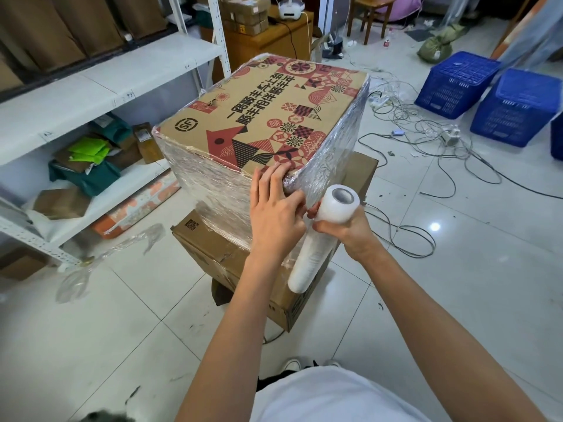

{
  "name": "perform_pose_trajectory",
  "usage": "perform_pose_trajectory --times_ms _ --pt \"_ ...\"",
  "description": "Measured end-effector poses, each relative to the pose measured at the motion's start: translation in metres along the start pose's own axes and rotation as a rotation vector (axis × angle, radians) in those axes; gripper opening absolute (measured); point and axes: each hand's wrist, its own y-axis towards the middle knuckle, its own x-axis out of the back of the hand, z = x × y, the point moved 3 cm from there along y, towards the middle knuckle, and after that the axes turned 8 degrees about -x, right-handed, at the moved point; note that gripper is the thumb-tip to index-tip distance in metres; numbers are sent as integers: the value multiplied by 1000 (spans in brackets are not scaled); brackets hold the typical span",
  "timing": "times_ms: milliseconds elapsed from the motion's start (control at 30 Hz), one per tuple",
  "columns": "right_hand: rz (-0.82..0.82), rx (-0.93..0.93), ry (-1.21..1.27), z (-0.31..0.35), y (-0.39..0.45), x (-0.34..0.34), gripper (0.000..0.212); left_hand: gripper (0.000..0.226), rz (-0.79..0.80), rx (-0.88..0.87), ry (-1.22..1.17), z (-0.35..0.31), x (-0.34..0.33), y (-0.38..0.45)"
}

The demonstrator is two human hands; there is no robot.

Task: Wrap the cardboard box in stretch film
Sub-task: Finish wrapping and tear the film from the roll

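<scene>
A brown cardboard box [259, 117] with red and black printed patterns sits on a plain cardboard box [225, 257]. Clear stretch film covers its side faces; the printed top looks bare. My left hand [275, 208] lies on the near corner, fingers flat against the film, thumb and forefinger near the film edge beside the roll. My right hand [350, 231] grips the white stretch film roll [323, 233] around its middle, close to the same corner, roll tilted with its open core end up.
A white metal shelf [100, 83] with packages stands at the left. A scrap of crumpled film [100, 263] lies on the tiled floor. Blue plastic crates [487, 95] and tangled cables [420, 129] are at the right. A wooden cabinet [274, 35] stands behind the box.
</scene>
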Motion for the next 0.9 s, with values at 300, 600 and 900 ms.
perform_pose_trajectory --times_ms 300,600,900 --pt "67 34 -37 2 0 2 27 23 -104 90 -12 -14 -1 3" --pt "75 63 -34 3 -4 3 28 17 -146 104 -23 -17 -3 5" --pt "39 85 36 6 -2 5 30 6 -154 0 -49 -1 -1 7"
